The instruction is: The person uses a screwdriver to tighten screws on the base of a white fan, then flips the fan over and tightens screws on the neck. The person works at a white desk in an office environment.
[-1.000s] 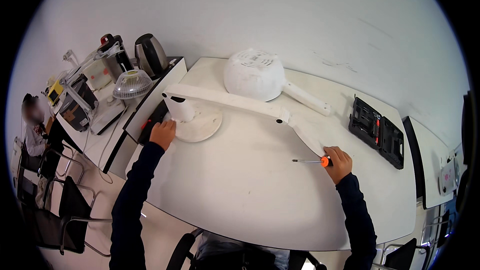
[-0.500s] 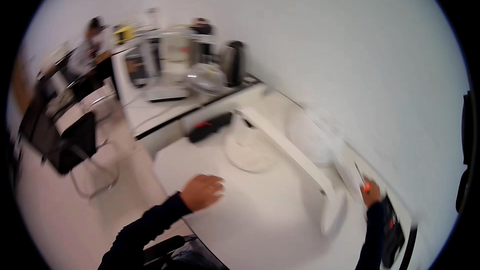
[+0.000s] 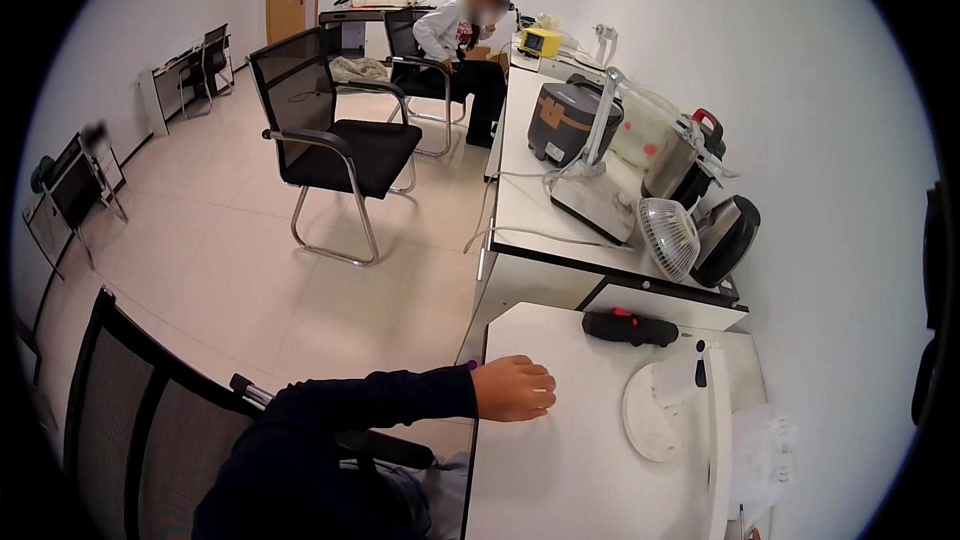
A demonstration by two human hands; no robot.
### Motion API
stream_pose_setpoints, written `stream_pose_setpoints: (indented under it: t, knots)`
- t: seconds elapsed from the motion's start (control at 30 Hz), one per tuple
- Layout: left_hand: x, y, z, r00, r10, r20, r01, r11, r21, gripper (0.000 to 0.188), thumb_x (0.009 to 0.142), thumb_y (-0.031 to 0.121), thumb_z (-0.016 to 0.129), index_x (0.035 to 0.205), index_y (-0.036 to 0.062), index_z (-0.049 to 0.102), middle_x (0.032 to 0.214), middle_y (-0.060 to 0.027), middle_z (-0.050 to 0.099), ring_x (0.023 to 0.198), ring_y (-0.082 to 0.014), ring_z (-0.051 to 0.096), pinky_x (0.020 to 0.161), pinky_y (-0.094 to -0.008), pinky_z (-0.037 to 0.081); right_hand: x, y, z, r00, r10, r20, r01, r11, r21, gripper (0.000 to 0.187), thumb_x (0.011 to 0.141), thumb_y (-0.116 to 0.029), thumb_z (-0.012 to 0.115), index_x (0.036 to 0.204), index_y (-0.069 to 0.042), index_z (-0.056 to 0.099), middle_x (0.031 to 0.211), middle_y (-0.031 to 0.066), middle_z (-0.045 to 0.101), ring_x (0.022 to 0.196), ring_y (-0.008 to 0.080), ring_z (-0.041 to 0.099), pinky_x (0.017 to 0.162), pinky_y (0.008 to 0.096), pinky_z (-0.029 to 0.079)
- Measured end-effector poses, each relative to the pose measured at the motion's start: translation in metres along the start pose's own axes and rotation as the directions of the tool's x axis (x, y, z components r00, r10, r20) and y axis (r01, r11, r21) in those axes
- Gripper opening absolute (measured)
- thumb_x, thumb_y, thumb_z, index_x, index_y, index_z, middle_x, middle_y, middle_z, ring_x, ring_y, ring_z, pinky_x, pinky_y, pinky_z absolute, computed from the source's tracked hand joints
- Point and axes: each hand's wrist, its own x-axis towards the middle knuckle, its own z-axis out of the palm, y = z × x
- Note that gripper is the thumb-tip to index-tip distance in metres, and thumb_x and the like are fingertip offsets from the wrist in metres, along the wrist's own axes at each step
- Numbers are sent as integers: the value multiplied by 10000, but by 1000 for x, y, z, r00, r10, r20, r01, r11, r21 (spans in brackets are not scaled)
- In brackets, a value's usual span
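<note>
My left hand (image 3: 515,388) rests over the near left part of the white desk (image 3: 560,480), palm down, its fingers loosely bent and nothing visible in them. Of my right hand (image 3: 754,534) only a sliver shows at the lower edge, beside the thin shaft of a screwdriver (image 3: 741,514); its orange handle is out of view. To the right of my left hand stands a white desk lamp with a round base (image 3: 648,420) and a long flat arm (image 3: 718,430). A black power tool with a red switch (image 3: 630,328) lies at the desk's far edge.
Beyond, another table (image 3: 515,155) bears a dark rice cooker (image 3: 568,122), a small fan (image 3: 668,238), a black kettle (image 3: 727,240) and trailing cables. A whitish, see-through item (image 3: 765,460) lies by the wall. Black chairs (image 3: 330,140) stand left; a person (image 3: 450,40) sits farther back.
My view has swung left and up, bringing in more of the room. My right hand with the screwdriver has slipped almost out at the lower edge. The left hand stays over the desk.
</note>
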Motion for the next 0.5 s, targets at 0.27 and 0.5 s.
stream_pose_setpoints:
  t: [0.27, 0.5]
  knots:
    - [57, 3, 39, 990, 136, 43, -140, 987, 81, 436, 745, 257, 613, 1131, 123, 461, 1034, -125, 501, 944, -234, 501, 765, -318, 411, 21, 7, 18, 991, 88, 102, -58, 961, -272, 625, 619, -402, 673, 1146, -135, 470, 955, 173, 568, 927, 339, 519, 763, 428, 453]
    - [99, 16, 89, 978, 183, 97, -202, 946, 255, 616, 753, 371, 578, 1274, 120, 366, 910, -208, 536, 859, -301, 525, 740, -341, 393, 4, -13, 8, 998, 49, 41, -37, 967, -250, 503, 614, -441, 659, 957, -123, 473, 854, 168, 553, 830, 353, 534, 686, 466, 456]
